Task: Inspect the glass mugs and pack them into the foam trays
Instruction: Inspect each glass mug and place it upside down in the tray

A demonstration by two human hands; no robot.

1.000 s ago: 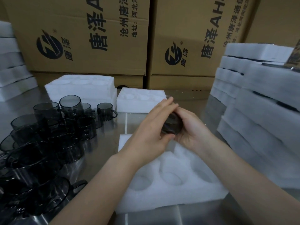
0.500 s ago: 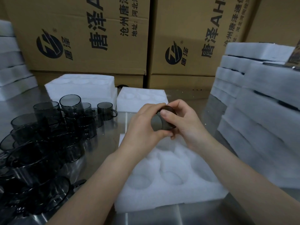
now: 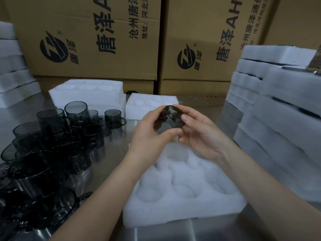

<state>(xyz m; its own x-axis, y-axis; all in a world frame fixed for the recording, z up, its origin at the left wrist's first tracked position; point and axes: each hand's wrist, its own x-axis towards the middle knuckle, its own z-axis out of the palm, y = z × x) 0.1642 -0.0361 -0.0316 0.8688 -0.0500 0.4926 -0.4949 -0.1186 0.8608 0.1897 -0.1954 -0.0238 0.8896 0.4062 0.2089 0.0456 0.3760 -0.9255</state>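
both hands, left hand [image 3: 149, 134] and right hand [image 3: 201, 136], grip one smoky glass mug [image 3: 169, 120] above a foam tray [image 3: 182, 202] whose round pockets sit unfilled on the tabletop [image 3: 112, 153].

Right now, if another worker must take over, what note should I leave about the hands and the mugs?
Left hand and right hand: both hold one smoky grey glass mug, tilted, above the white foam tray.
Tray: every pocket in view is empty.
Unpacked grey mugs stand on the steel table, to the left.
Done: nothing packed in this tray.
Left: finish inspecting, seat this mug, then the others.
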